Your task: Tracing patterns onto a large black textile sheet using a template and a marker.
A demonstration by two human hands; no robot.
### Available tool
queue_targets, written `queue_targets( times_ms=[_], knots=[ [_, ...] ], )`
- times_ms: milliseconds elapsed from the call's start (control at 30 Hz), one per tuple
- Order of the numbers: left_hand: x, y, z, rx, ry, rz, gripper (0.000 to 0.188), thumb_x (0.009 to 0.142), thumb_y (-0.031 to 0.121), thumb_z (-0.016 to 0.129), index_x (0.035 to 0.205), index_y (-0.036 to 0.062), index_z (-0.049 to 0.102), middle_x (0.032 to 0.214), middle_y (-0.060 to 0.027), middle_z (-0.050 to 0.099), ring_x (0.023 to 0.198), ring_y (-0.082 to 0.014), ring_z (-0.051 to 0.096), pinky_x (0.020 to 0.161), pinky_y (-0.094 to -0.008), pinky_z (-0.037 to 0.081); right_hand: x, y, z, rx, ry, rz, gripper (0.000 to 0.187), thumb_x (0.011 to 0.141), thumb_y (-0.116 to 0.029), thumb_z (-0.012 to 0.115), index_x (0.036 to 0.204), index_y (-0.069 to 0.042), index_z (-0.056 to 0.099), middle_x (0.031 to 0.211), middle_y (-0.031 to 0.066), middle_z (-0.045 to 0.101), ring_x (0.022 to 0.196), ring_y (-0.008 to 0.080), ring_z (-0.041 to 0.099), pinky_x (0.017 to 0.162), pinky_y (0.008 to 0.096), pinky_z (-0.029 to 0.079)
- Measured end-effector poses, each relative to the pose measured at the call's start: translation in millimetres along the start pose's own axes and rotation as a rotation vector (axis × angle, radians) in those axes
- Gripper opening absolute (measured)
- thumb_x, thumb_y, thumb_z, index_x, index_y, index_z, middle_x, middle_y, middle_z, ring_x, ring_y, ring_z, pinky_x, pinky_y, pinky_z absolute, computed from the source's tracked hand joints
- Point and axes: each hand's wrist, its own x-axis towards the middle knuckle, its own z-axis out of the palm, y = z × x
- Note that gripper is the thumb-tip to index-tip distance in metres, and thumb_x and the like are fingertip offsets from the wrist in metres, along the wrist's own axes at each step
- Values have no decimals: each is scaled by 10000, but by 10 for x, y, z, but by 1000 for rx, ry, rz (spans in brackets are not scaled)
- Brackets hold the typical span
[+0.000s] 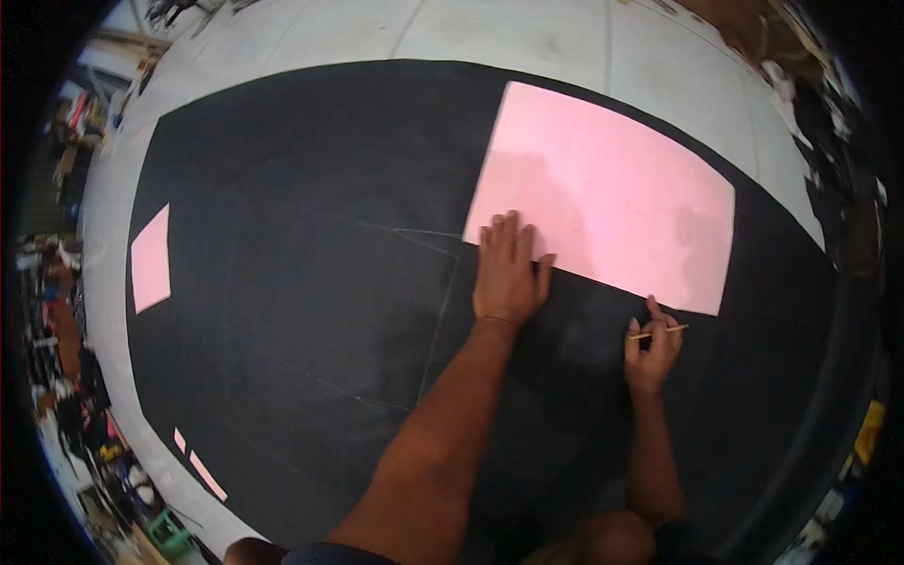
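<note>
A large pink sheet (617, 184) lies flat on a spread of black material (311, 160). My left hand (508, 273) rests with its fingers spread on the sheet's near left corner. At the sheet's near edge, toward the right, my right hand (654, 353) holds a thin yellowish pencil-like stick (670, 331) crosswise in its fingers. One extended finger of that hand touches the sheet's edge. Thin pale lines (438, 325) are drawn on the black material left of my left forearm.
A smaller pink piece (153, 262) lies at the black material's left edge, with two narrow pink strips (207, 476) nearer to me. Beneath is a white table (490, 33). Cluttered items, including a green plastic object (169, 532), stand around the table.
</note>
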Motion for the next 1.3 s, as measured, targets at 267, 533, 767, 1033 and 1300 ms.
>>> queue_targets(
  times_ms=[267, 533, 767, 1033, 1300],
  knots=[
    [-25, -26, -64, -74, -6, -61, 483, 947, 323, 636, 1274, -24, 561, 1456, -280, 439, 1392, -452, 380, 1186, -552, 244, 33, -123, 15, -40, -34, 78, 228, 864, -105, 691, 780, -57, 484, 1331, 150, 639, 1099, 334, 527, 1023, 494, 346],
    [-77, -37, -34, -39, -59, -79, 508, 973, 367, 587, 1299, -22, 561, 1477, -261, 427, 1412, -425, 365, 1200, -532, 232, -32, -67, 45, 55, -35, 107, 174, 876, -65, 669, 863, -29, 499, 1292, 203, 627, 1086, 318, 536, 991, 451, 377],
    [-64, -13, -38, -23, -78, -79, 503, 968, 354, 594, 1302, -21, 557, 1484, -268, 414, 1412, -428, 361, 1198, -541, 230, 146, -138, -38, 667, 1, 366, 306, 1064, -246, 417, 1137, 25, 539, 909, 128, 648, 848, 151, 565, 783, 337, 464],
    [-99, -41, -6, -23, -101, -72, 590, 911, 339, 635, 1360, -19, 502, 1488, -286, 393, 1441, -431, 306, 1219, -545, 172, 1406, -1398, 559, 763, -518, -99, 322, 1040, -221, 472, 1162, 5, 665, 1059, 137, 706, 927, 208, 685, 855, 315, 518],
    [-47, -35, -16, -45, -120, -72, 657, 938, 345, 600, 1441, -32, 408, 1494, -287, 374, 1465, -412, 259, 1229, -545, 136, 1856, -1791, 913, 579, -943, -132, 266, 991, -181, 590, 1163, 4, 672, 1081, 136, 710, 983, 224, 674, 909, 344, 521]
  ],
)
